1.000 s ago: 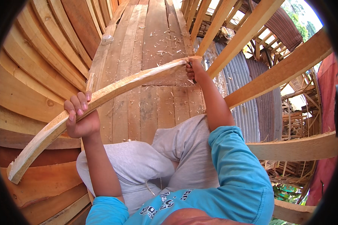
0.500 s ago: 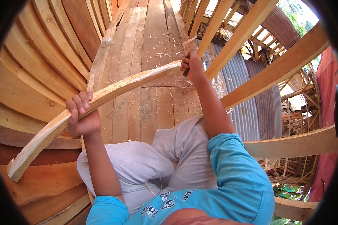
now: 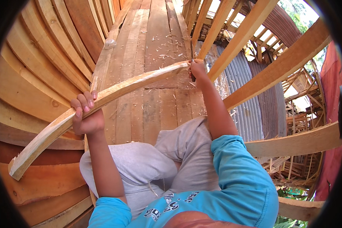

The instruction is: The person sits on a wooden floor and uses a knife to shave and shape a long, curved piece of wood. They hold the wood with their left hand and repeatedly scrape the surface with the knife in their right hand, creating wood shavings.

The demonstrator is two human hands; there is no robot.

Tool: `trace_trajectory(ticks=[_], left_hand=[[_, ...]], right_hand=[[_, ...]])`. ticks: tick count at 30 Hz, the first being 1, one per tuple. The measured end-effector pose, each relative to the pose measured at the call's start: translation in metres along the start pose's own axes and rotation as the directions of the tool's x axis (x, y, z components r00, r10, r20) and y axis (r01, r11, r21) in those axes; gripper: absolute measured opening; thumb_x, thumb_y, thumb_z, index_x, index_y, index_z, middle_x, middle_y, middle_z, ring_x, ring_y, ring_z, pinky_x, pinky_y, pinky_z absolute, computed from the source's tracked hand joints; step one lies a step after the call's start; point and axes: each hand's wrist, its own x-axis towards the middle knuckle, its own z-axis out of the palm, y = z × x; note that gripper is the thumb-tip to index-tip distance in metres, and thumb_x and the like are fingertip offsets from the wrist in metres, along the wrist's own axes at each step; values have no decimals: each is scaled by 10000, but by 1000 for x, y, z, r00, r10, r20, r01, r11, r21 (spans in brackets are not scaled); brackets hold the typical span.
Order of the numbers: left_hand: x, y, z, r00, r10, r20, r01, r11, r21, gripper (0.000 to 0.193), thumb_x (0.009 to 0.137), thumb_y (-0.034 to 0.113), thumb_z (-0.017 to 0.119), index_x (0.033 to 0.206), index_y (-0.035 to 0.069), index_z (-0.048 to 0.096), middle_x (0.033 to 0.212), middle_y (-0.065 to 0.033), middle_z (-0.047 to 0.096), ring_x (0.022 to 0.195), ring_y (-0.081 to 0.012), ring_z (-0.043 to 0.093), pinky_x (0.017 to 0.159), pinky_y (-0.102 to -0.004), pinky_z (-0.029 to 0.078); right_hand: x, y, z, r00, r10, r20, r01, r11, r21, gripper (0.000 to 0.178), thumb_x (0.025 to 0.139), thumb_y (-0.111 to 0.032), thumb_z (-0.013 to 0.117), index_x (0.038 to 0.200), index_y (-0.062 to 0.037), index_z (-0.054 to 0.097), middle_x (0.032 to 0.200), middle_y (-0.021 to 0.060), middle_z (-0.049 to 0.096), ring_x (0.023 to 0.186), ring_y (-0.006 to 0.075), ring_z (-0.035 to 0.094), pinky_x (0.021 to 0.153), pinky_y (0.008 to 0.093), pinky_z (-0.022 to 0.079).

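Observation:
A long curved wooden beam lies slantwise across my view, its near end at the lower left and its far end by my right hand. Part of its upper face is pale and freshly shaved. My left hand is wrapped around the beam left of its middle, fingers over the top. In my right hand is a knife, gripped by its dark handle. Its thin blade points away from me beside the beam's far end. Whether the edge touches the wood cannot be made out.
Wood shavings litter the plank floor. Curved ribs line the left side, and slanting beams stand on the right, with corrugated metal sheets beyond them. A small clear object sits at the left floor edge.
My right hand has shifted slightly toward me and to the right, and the knife blade now stands more upright. A curled shaving by it is gone. My left hand keeps its hold.

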Motion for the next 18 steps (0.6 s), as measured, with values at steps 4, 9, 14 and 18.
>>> trace_trajectory(ticks=[4,9,14,18], left_hand=[[1,1,-1,1000,6,-1,-6,1000,13,204,774,220,648,722,199,452,680,55,434,734,-115,433,859,-326,349],[2,0,-2,1000,-4,16,4,999,33,248,767,237,657,708,207,417,675,57,425,726,-109,427,849,-320,347],[2,2,0,1000,-8,14,7,998,59,253,763,251,653,701,208,412,657,57,431,705,-106,437,828,-314,351],[3,0,-2,1000,9,13,-10,998,57,252,758,266,662,706,198,424,639,53,455,678,-113,451,800,-322,355]], right_hand=[[14,13,-9,972,-234,-23,222,947,-234,270,967,-172,518,1189,-31,580,827,72,609,623,158,584,553,330,493],[41,23,-17,854,-518,-39,441,763,-473,318,911,-160,613,1202,-33,643,859,134,716,735,226,680,708,351,526],[72,-21,10,831,-502,239,543,638,-547,318,801,-131,703,1114,-75,718,855,137,729,819,255,701,762,374,535],[127,-22,43,772,-409,486,623,334,-708,269,769,-114,726,1034,-113,767,932,124,745,814,275,707,769,375,548]])
